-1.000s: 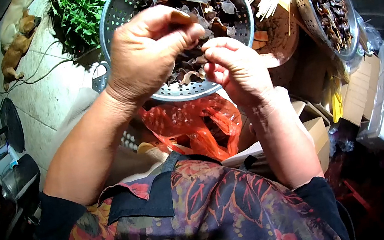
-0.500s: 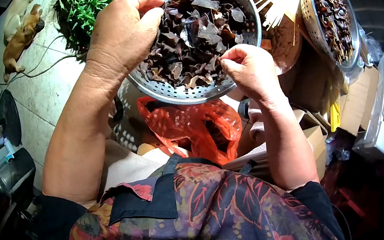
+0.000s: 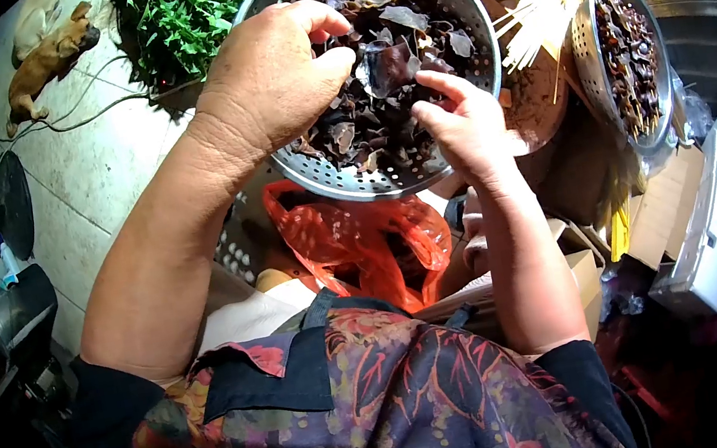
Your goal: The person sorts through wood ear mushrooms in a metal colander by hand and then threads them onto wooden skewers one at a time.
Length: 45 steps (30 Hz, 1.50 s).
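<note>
A perforated metal colander point(image 3: 371, 186) holds many dark, ruffled pieces like wood ear fungus point(image 3: 381, 127). My left hand point(image 3: 274, 73) reaches over its left side, with thumb and index finger apart over the dark pieces. Over the right side is my right hand point(image 3: 466, 122), its index finger and thumb slightly apart, near a larger glossy dark piece point(image 3: 390, 67). Neither hand visibly grips a piece. Below the colander hangs a crumpled red plastic bag point(image 3: 355, 234).
At the right stands a second colander point(image 3: 586, 47) with skewered dark pieces point(image 3: 629, 54). Bare sticks point(image 3: 530, 33) lie between the colanders. Leafy greens point(image 3: 182, 27), a cable and a brown dog point(image 3: 44, 72) are on the floor at left. A white box point(image 3: 701, 226) sits at right.
Both hands have shifted; the left moved right over the colander and its finger and thumb parted. The right fingers have opened slightly. The view has shifted a little.
</note>
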Each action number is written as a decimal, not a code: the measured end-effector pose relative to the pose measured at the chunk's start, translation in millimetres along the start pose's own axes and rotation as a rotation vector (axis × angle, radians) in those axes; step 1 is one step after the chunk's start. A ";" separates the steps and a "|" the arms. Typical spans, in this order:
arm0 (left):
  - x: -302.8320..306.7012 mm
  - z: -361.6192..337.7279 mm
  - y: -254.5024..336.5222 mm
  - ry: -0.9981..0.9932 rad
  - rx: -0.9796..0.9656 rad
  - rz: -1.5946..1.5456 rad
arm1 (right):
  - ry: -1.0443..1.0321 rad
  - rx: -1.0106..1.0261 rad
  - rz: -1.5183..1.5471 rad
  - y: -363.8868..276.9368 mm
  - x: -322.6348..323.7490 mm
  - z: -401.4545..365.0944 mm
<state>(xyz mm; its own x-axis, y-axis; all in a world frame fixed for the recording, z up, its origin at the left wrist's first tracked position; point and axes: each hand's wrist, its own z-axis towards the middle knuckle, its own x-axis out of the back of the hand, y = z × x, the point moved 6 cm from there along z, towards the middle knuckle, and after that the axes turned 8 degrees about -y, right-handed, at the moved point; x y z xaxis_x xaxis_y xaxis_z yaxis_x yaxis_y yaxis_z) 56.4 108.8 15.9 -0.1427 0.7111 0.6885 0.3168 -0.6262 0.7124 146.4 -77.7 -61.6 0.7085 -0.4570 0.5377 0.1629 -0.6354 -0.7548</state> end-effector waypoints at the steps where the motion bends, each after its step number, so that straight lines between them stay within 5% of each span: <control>1: -0.2 -0.1 -0.2 0.002 0.001 -0.002 | -0.005 -0.037 0.283 2.8 -2.1 -0.4; 2: -3.1 0.0 -2.5 -0.035 0.028 -0.030 | -0.029 -0.075 0.553 1.0 -3.7 -3.6; 8: -22.2 -0.2 -10.0 -0.178 0.074 -0.106 | -0.146 -0.119 0.842 -7.9 -3.0 -7.8; 11: -49.4 -1.3 -16.5 -0.427 0.168 -0.462 | -0.271 0.003 0.970 -29.3 -7.8 -12.5; 12: -51.6 -10.0 -9.0 -0.493 0.333 -0.694 | -0.291 0.005 0.975 -32.5 -10.0 -13.9; 17: -61.4 -12.8 -3.8 -0.477 0.339 -0.955 | -0.374 0.091 1.016 -42.2 -14.7 -17.8; 29: -49.6 -3.5 -17.4 -0.254 0.138 -0.676 | -0.302 -0.092 1.158 -32.9 -15.6 -9.2; 35: -41.1 -5.1 -21.0 -0.226 0.274 -0.723 | -0.275 -0.014 1.029 -30.1 -24.4 -5.3; 42: -39.5 -5.7 -16.9 -0.311 0.373 -0.756 | -0.227 0.046 0.966 -38.6 -22.3 -3.4; 45: -47.1 -4.6 -12.5 -0.381 0.177 -0.632 | -0.220 0.104 0.860 -43.7 -20.4 -4.9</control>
<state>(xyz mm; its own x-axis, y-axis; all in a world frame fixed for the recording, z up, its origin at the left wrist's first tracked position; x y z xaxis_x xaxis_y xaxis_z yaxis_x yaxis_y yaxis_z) 54.8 81.7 -24.8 -0.0231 0.9990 0.0393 0.4328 -0.0254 0.9011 121.5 -43.6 -37.7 0.7283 -0.6128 -0.3067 -0.4322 -0.0634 -0.8995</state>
